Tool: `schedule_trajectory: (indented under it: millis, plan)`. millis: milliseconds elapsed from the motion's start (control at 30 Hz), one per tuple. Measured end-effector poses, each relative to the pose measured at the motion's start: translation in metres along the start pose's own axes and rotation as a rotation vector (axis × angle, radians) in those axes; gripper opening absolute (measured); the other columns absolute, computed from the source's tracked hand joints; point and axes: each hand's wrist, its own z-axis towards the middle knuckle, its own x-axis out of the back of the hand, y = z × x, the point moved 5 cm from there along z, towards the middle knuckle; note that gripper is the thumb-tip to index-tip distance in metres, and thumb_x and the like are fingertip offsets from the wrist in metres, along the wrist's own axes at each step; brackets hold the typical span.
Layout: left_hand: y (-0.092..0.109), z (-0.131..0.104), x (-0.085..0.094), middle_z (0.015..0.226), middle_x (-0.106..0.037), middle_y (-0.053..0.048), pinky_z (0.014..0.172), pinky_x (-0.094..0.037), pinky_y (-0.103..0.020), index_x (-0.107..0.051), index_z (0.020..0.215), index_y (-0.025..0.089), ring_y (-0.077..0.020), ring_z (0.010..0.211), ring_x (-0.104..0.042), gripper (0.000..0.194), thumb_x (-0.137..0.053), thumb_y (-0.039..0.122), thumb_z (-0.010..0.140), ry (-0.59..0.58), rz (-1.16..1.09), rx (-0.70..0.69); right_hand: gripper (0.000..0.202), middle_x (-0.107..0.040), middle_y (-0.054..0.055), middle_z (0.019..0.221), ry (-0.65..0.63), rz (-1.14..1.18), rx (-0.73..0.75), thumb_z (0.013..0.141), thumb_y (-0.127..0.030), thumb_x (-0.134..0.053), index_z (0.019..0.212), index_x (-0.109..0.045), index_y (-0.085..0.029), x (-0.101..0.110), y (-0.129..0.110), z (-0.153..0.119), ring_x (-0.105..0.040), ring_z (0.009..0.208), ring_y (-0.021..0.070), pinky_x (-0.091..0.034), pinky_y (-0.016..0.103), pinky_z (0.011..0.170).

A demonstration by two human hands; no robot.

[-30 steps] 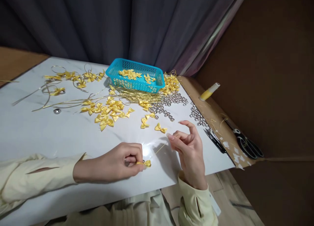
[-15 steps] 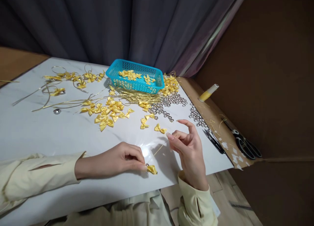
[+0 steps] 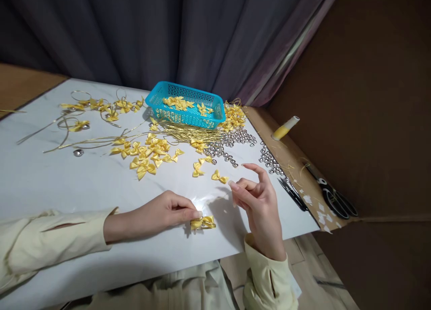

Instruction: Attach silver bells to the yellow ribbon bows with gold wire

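Note:
Between the thumb and fingers of my left hand (image 3: 168,213) is a yellow ribbon bow (image 3: 209,221), pinched at its upper left side just above the white tabletop. A gold strand lies along the bow. My right hand (image 3: 257,202) is closed in a pinch, with the index finger raised and bent. A thin gold cord (image 3: 220,197) runs faintly from the bow's side toward its thumb tip; the pinched end is hidden. Just beyond the right thumb lies a loose yellow bow (image 3: 219,176).
A blue basket (image 3: 185,118) holds yellow bows. Before it lie gold cords (image 3: 190,133), a pile of bows (image 3: 148,153) and silver beads (image 3: 232,139). Finished-looking bows with cord loops (image 3: 101,106) spread left. Black tweezers (image 3: 292,194), scissors (image 3: 336,198) and a thread tube (image 3: 285,128) sit right.
My left hand has lifted and turned the bow, so both its loops now show. The cord toward my right hand looks fainter. My right hand has hardly moved.

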Motion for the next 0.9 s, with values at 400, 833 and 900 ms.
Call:
schedule_trajectory:
  millis: [400, 833, 900]
  plan:
    - [0.003, 0.003, -0.002, 0.06, -0.055, 0.005, 0.054, -0.034, -0.021, -0.065, 0.098, 0.015, -0.0099, 0.056, -0.045, 0.031, -0.065, 0.041, 0.081, -0.018, -0.12, 0.015, 0.041, -0.056, -0.009, 0.051, -0.022, -0.016, -0.003, 0.078, -0.029, -0.072, 0.109, -0.044, -0.025, -0.005, -0.005, 0.001, -0.035, 0.043, 0.0086, -0.023, 0.022, 0.043]
    - [0.005, 0.001, -0.003, 0.068, -0.06, -0.001, 0.057, -0.042, -0.02, -0.071, 0.069, 0.014, -0.0103, 0.06, -0.051, 0.018, -0.069, 0.031, 0.076, -0.034, -0.029, -0.096, 0.022, -0.068, 0.01, 0.091, 0.14, -0.922, 0.333, 0.089, -0.04, -0.052, 0.092, -0.059, -0.02, 0.029, -0.009, 0.02, -0.061, 0.081, 0.0226, -0.045, 0.034, 0.067]
    - [0.007, 0.002, 0.0, 0.078, -0.062, -0.003, 0.063, -0.045, -0.022, -0.071, 0.066, 0.015, -0.0119, 0.067, -0.054, 0.018, -0.07, 0.031, 0.074, 0.004, -0.012, -0.167, 0.026, -0.068, 0.014, 0.096, 0.261, -1.281, 0.381, 0.089, -0.038, -0.048, 0.095, -0.063, -0.017, 0.071, -0.01, 0.023, -0.061, 0.085, 0.0257, -0.045, 0.036, 0.067]
